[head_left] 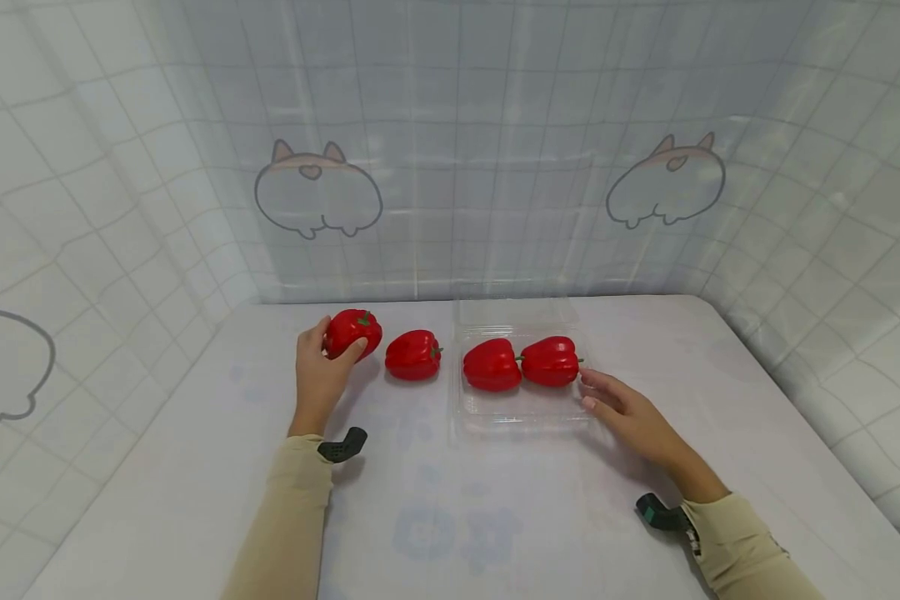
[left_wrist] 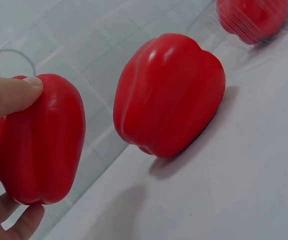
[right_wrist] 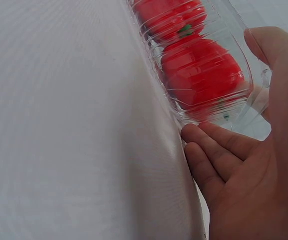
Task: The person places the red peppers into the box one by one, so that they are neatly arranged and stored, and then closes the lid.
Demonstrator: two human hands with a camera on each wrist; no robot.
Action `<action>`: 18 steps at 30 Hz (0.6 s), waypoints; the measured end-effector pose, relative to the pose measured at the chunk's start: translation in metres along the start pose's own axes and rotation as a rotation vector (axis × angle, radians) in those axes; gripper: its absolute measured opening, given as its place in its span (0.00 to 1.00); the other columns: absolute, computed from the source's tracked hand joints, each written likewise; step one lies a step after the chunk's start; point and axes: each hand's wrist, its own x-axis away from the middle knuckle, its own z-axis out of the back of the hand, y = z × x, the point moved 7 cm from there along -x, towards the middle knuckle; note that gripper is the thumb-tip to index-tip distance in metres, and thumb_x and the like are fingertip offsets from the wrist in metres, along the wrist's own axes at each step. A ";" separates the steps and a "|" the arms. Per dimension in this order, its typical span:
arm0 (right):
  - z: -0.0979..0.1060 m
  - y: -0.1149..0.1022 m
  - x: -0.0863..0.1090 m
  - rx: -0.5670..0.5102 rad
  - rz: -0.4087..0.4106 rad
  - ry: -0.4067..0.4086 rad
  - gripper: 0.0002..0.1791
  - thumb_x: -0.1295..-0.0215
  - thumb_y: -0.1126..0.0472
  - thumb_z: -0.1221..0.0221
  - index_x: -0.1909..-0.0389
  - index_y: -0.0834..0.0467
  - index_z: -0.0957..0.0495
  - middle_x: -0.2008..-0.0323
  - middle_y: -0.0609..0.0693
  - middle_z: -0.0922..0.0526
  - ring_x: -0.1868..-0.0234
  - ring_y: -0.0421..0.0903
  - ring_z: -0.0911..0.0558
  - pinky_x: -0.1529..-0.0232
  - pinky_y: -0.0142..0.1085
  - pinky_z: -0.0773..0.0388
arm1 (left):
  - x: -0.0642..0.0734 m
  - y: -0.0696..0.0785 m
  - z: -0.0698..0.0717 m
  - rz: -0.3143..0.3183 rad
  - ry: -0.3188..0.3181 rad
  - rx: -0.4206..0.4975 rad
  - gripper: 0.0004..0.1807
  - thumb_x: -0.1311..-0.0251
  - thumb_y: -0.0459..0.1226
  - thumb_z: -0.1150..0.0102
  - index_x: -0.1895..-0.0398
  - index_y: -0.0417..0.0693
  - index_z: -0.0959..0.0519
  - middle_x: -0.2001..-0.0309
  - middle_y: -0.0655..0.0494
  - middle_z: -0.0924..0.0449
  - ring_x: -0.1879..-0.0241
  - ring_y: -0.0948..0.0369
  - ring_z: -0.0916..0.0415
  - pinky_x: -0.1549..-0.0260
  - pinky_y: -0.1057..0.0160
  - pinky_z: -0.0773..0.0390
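My left hand (head_left: 320, 371) grips a red bell pepper (head_left: 352, 335), thumb on one side and fingers around the other. In the left wrist view that pepper (left_wrist: 51, 142) hangs above the table, its shadow apart from it. Just to its right, a second red bell pepper (head_left: 411, 357) lies on its side on the table. Two more, a left pepper (head_left: 491, 367) and a right pepper (head_left: 550, 362), lie side by side in a clear plastic clamshell box (head_left: 521, 408) with its lid open. Loosely extended, the fingers of my right hand (head_left: 637, 421) are at the box's right end.
The white table (head_left: 390, 517) carries faint bluish prints. Behind the box its clear lid (head_left: 517, 312) stands toward the back edge. A gridded curtain (head_left: 487, 167) with animal drawings surrounds the table at the back and sides. Each wrist wears a dark camera (head_left: 342, 446).
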 end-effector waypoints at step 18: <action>0.000 -0.001 0.000 0.025 -0.010 0.006 0.31 0.26 0.52 0.44 0.25 0.52 0.37 0.31 0.58 0.29 0.32 0.59 0.29 0.38 0.58 0.30 | 0.004 0.009 -0.008 0.015 -0.012 0.083 0.43 0.39 0.52 0.32 0.24 0.52 0.40 0.30 0.50 0.38 0.33 0.52 0.39 0.40 0.48 0.26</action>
